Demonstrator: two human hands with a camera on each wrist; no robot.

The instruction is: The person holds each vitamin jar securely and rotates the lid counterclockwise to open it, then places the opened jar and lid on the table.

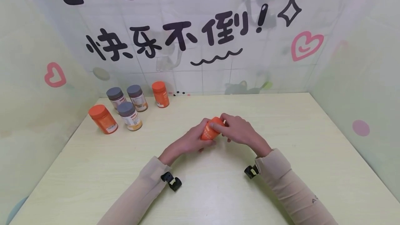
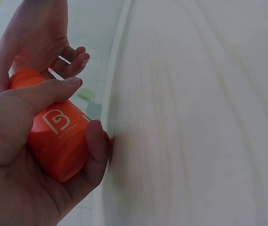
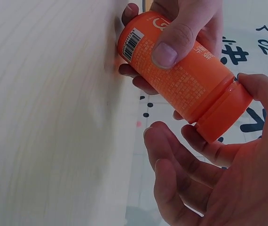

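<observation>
An orange bottle (image 1: 208, 133) is tilted between both hands over the middle of the table. My left hand (image 1: 191, 141) grips its body, the thumb lying across the printed side in the left wrist view. At the other end, my right hand (image 1: 240, 130) pinches the ridged orange lid (image 3: 225, 112) between thumb and forefinger. The right hand's other fingers curve loosely off the bottle in the right wrist view. The lid sits on the bottle, a thin seam visible below it. A barcode label (image 3: 133, 45) shows near the bottle's base.
At the table's back left stand two more orange bottles, one at the left (image 1: 104, 121) and one farther back (image 1: 161, 96). Several grey-lidded jars (image 1: 131, 119) are grouped between them. A printed cloth wall (image 1: 193, 79) rises behind the pale wooden table (image 1: 206, 197).
</observation>
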